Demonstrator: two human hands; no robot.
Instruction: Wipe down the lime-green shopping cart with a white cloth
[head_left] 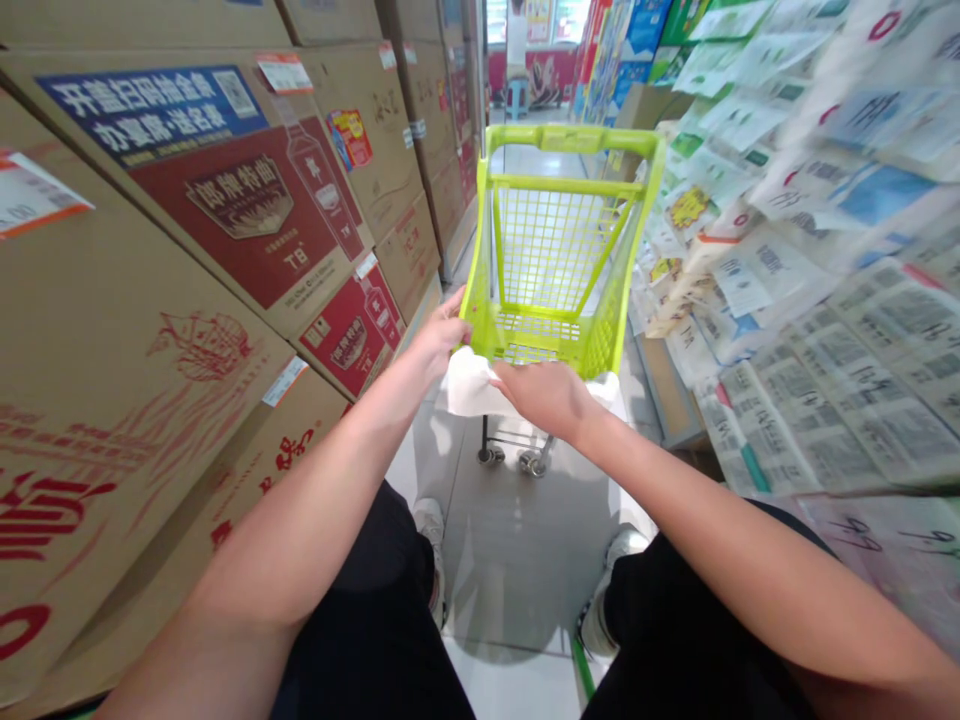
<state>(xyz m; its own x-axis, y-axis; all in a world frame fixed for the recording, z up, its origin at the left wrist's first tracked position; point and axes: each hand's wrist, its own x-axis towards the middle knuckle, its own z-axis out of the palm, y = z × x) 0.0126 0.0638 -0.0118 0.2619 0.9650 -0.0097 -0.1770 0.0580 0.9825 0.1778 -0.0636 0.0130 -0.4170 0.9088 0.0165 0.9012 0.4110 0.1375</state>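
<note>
Pinched between both hands, a white cloth [471,385] is pressed against the near rim of the lime-green shopping cart [559,270]. Left hand [442,335] is curled over the rim's corner at 10 o'clock of the cloth; right hand [544,395] is laid flat on it, fingers pressed together. Cardboard boxes [225,220] are stacked at 9 o'clock, newspaper-covered stacks [810,260] at 3 o'clock, so the cart is kept centred in the narrow aisle.
</note>
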